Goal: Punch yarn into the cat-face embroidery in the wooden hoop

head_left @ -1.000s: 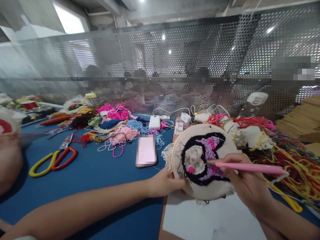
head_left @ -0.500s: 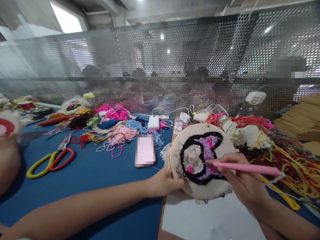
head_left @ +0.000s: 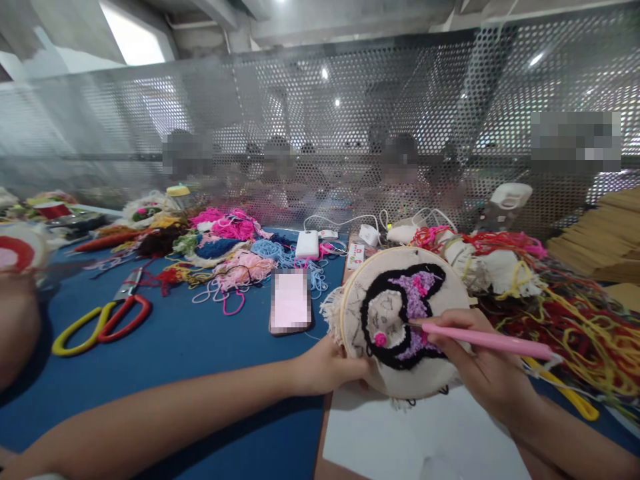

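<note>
A round embroidery hoop (head_left: 450, 293) is tilted up over a white sheet, its cream cloth bearing a black, purple and pink tufted figure. My left hand (head_left: 327, 368) grips the hoop's lower left rim, thumb in front and the other fingers partly hidden behind. A pink punch needle pen (head_left: 493, 339) with pale yarn at its back end is pinched in my right hand (head_left: 487, 373). Its tip meets the cloth at the black outline near the figure's face.
Scissors (head_left: 125, 310) with yellow and red handles lie left on the blue table (head_left: 210, 347). A phone (head_left: 290, 303), white charger (head_left: 307, 245) and yarn piles (head_left: 245, 267) are beyond. Red and yellow yarn (head_left: 590, 340) lies right. Another person's hand (head_left: 17, 327) is at the far left; a perforated screen stands behind.
The pink pen and my right hand have shifted slightly left, with the pen's back end a little lower. At the far left, the other person's hand and hoop have moved slightly.
</note>
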### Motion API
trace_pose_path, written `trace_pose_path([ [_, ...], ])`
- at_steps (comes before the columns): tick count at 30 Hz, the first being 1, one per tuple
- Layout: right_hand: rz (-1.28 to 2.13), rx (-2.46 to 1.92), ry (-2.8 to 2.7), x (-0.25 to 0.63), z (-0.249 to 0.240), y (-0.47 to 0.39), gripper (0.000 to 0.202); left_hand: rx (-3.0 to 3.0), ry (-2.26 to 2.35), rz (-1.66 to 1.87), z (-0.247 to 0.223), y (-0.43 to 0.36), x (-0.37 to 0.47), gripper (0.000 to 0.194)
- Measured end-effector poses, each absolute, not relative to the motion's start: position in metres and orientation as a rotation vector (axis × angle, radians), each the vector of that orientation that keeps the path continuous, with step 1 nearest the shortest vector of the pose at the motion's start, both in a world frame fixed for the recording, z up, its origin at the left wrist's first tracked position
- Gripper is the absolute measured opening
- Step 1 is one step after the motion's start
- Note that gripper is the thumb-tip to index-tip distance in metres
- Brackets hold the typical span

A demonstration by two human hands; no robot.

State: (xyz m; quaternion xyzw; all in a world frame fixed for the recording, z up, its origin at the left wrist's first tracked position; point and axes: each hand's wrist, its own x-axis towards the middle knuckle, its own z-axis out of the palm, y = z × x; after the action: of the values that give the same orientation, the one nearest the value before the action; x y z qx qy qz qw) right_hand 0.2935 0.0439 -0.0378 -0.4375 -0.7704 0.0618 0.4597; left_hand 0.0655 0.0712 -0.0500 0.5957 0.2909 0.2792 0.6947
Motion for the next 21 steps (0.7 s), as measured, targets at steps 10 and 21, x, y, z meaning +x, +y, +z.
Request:
trace_pose_path([
  [10, 0.068, -0.858, -2.051, 0.290, -0.029, 0.051, 0.014, 1.503, 0.604, 0.643, -0.043, 0.066, 0.066, 0.016],
  [21, 0.326, -1.181, -1.890, 0.293, -0.031, 0.054, 0.009, 1.431, 0.638, 0.652, -0.044, 0.072, 0.065, 0.017],
])
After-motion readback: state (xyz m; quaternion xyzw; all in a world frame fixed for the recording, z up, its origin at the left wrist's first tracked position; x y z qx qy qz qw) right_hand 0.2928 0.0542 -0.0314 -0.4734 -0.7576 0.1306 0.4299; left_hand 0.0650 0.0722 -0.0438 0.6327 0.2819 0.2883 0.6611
